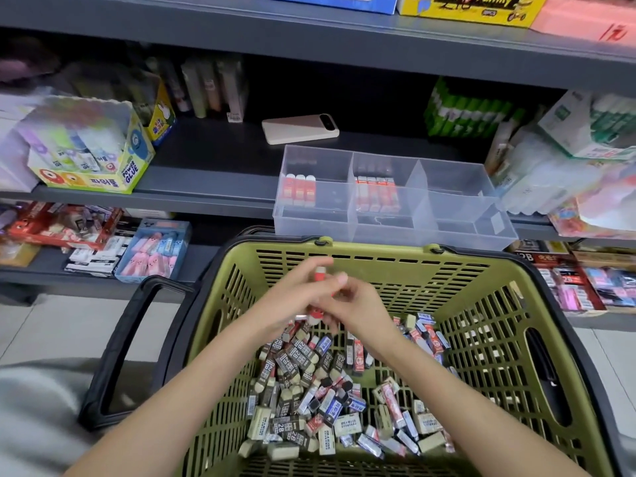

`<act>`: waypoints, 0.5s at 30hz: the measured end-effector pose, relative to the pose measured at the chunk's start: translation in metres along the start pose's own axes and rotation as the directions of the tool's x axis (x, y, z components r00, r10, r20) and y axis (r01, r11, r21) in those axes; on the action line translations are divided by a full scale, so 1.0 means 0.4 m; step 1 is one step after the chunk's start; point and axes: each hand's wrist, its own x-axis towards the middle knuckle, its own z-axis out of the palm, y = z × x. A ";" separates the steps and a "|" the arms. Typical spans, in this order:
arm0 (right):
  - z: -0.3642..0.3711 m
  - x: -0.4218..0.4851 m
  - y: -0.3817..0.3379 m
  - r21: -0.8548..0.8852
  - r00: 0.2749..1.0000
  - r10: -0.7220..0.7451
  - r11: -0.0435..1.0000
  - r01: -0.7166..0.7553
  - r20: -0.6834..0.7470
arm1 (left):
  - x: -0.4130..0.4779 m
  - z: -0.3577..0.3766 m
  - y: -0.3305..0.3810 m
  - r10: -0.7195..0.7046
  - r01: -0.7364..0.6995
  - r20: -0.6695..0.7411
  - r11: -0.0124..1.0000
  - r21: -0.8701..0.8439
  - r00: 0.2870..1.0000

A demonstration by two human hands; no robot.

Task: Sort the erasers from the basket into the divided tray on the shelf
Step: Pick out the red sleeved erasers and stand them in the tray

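Note:
A green basket holds a heap of several loose erasers in brown, blue, red and cream sleeves. Both hands meet above the heap, blurred by motion. My left hand grips red-sleeved erasers, one end poking up between the fingers and another showing below. My right hand touches the same bunch with curled fingers. On the shelf behind stands the clear divided tray. Its left compartment holds three red erasers and its middle one a row of several red erasers.
A beige phone lies on the shelf behind the tray. A glue display box sits at the left and green packs at the right. The basket's black handle hangs down to the left. Lower shelves hold more stationery.

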 end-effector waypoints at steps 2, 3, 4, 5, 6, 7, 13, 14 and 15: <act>0.000 -0.001 -0.022 0.086 0.996 -0.007 0.996 -0.001 0.092 | 0.002 0.010 -0.004 -0.044 0.043 -0.010 0.996 -0.085 0.999; -0.016 0.000 -0.022 0.198 0.990 0.026 0.979 -0.053 0.137 | 0.005 0.010 -0.005 -0.072 0.058 -0.080 0.985 -0.160 0.994; -0.036 0.000 -0.019 0.298 0.985 0.080 0.946 -0.124 0.155 | 0.009 0.006 -0.005 -0.131 0.086 -0.154 0.959 -0.269 0.979; -0.059 -0.001 -0.011 0.333 0.981 0.135 0.926 -0.176 0.142 | 0.014 0.003 -0.006 -0.209 0.117 -0.203 0.913 -0.390 0.957; -0.081 -0.003 0.005 0.261 0.977 0.196 0.942 -0.211 0.081 | 0.018 0.000 -0.007 -0.275 0.135 -0.232 0.866 -0.482 0.933; -0.102 -0.007 0.031 0.013 0.966 0.257 0.966 -0.257 -0.025 | 0.021 -0.004 -0.007 -0.324 0.149 -0.254 0.835 -0.530 0.911; -0.100 -0.053 0.218 -0.870 0.874 0.410 0.294 -0.396 -0.259 | 0.036 -0.012 -0.014 -0.409 0.216 -0.189 0.757 -0.617 0.893; -0.086 -0.057 0.231 -0.865 0.868 0.427 0.301 -0.402 -0.255 | 0.038 -0.013 -0.017 -0.418 0.225 -0.166 0.734 -0.641 0.893; -0.071 -0.059 0.239 -0.844 0.857 0.447 0.329 -0.424 -0.256 | 0.039 -0.015 -0.020 -0.432 0.234 -0.151 0.712 -0.662 0.889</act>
